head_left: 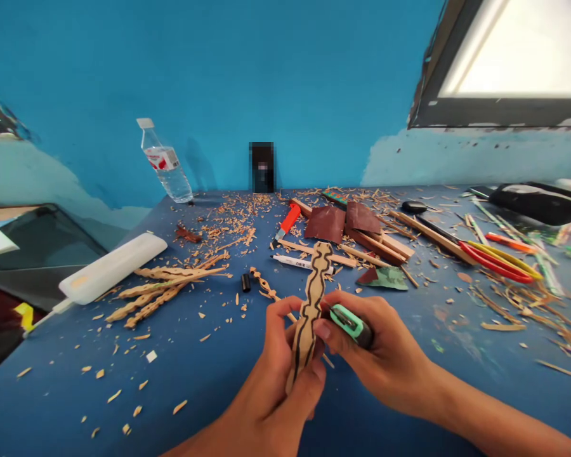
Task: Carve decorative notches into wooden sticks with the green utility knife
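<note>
My left hand (280, 368) is closed round the lower end of a flat wooden stick (314, 285) marked with wavy black lines, holding it upright and tilted away from me. My right hand (375, 346) grips a green and black utility knife (352, 322), its tip pressed against the stick's right edge near the middle. Both hands hover just above the blue table (52, 393), close to its front edge.
Wood shavings cover the table. Carved wavy sticks (166, 285) and a white case (111, 266) lie at left, a water bottle (166, 162) at the back. Behind the hands lie a marker (297, 261), an orange cutter (288, 222), sandpaper sheets (342, 221), wooden strips and red-yellow scissors (499, 260).
</note>
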`<state>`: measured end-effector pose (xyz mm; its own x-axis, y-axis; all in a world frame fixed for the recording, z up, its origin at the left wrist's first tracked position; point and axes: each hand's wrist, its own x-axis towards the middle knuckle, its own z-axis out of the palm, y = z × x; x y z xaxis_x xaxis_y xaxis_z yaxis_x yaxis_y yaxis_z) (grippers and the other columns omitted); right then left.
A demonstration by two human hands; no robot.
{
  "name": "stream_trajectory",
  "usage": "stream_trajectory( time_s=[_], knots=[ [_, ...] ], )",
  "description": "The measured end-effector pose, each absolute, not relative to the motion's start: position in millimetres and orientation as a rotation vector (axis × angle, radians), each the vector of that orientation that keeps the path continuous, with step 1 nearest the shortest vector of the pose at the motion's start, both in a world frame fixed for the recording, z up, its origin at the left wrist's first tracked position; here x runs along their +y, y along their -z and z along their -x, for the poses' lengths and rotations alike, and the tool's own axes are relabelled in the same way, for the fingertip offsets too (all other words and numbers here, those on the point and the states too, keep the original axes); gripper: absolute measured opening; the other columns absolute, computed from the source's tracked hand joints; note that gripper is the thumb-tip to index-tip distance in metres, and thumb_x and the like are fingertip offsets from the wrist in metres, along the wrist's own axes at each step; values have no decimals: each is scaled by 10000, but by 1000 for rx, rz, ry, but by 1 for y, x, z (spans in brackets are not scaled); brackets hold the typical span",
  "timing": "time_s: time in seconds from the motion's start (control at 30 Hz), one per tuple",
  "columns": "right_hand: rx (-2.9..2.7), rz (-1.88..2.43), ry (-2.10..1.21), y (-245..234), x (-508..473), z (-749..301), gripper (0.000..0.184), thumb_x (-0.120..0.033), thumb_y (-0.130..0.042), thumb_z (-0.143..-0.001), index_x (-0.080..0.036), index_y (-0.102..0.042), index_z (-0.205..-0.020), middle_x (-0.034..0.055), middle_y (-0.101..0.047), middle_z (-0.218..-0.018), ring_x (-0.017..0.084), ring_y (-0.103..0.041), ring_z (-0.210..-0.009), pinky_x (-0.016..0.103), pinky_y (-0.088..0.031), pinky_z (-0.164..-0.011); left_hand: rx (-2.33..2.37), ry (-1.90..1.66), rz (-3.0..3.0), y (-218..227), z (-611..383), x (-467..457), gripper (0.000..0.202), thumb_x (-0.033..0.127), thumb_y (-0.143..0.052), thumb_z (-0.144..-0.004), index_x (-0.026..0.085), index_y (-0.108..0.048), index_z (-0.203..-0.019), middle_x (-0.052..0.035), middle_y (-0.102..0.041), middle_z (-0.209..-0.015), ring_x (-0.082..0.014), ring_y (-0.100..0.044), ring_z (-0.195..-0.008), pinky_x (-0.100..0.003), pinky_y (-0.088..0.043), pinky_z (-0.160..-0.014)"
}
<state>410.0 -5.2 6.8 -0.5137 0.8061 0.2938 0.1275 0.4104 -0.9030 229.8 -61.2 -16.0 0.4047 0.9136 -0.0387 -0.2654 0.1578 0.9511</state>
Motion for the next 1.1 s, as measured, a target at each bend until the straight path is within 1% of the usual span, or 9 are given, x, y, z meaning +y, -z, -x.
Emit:
stream_trajectory(
  time_s=[0.17, 0.4, 0.53, 0.67, 0.77, 0.83, 0.9, 0.97, 1.1],
  knots=[
    [-2032, 822, -1052, -9, 1, -415, 78, -166, -618, -956, -206, -602, -891, -79, -610, -675, 60, -485, -555, 168, -375, -528, 806, -888, -913, 0, -234, -64, 404, 519, -516, -1031, 396, -276, -1331, 69, -405, -863, -54, -308, -596, -189, -274, -532],
    [-2120, 814, -809, -10, 0, -420, 194, -40, -614, -828, -212, -575, -911, -110, -533, -632, 56, -372, -501, 188, -309, -501, 831, -917, -947, -4, -234, -65, 363, 496, -513, -1039, 387, -320, -1327, 73, -394, -838, -62, -307, -622, -164, -264, -514],
    [-2126, 788, -777, -9, 1, -422, 200, -52, -624, -835, -226, -590, -927, -109, -546, -648, 59, -416, -525, 192, -331, -525, 877, -1060, -881, -7, -227, -57, 327, 418, -572, -1016, 398, -379, -1280, 84, -444, -786, -63, -349, -582, -127, -282, -468],
    [-1985, 881, -656, -8, 3, -421, 251, -44, -617, -844, -244, -631, -995, -96, -596, -708, 69, -497, -558, 190, -399, -569, 790, -1171, -819, -14, -225, -45, 138, 348, -541, -1000, 327, -492, -1128, 71, -483, -742, -84, -408, -534, -153, -360, -412],
    [-1945, 909, -561, -9, 7, -420, 347, -41, -589, -864, -239, -655, -1141, -21, -720, -1012, 118, -669, -857, 221, -489, -796, 737, -1236, -788, -16, -229, -40, 74, 313, -548, -995, 279, -555, -1061, 40, -530, -730, -120, -540, -619, -215, -494, -524],
    [-1944, 872, -544, -11, 7, -419, 312, -77, -590, -899, -226, -658, -1165, 29, -708, -1196, 159, -676, -1046, 259, -487, -919, 725, -1291, -745, -15, -231, -39, 69, 283, -605, -971, 256, -596, -1033, 23, -576, -795, -126, -604, -739, -234, -550, -666],
    [-1995, 815, -603, -14, 6, -418, 202, -143, -612, -935, -224, -663, -1113, 28, -717, -1123, 156, -679, -991, 261, -496, -878, 740, -1338, -705, -13, -231, -38, 125, 257, -686, -929, 254, -638, -1045, 24, -603, -896, -109, -626, -852, -221, -562, -795],
    [-2095, 774, -710, -16, 4, -417, 170, -212, -680, -924, -230, -659, -1091, -4, -712, -972, 136, -657, -833, 248, -489, -758, 755, -1379, -701, -11, -230, -38, 186, 237, -756, -890, 262, -669, -1052, 35, -614, -960, -84, -623, -927, -192, -541, -884],
    [-2124, 833, -867, -18, 5, -418, 273, -215, -766, -856, -234, -638, -1096, -55, -651, -804, 101, -527, -639, 229, -406, -588, 779, -1443, -772, -8, -227, -35, 174, 204, -807, -862, 253, -694, -985, 37, -656, -945, -70, -622, -913, -153, -519, -874]
  ],
)
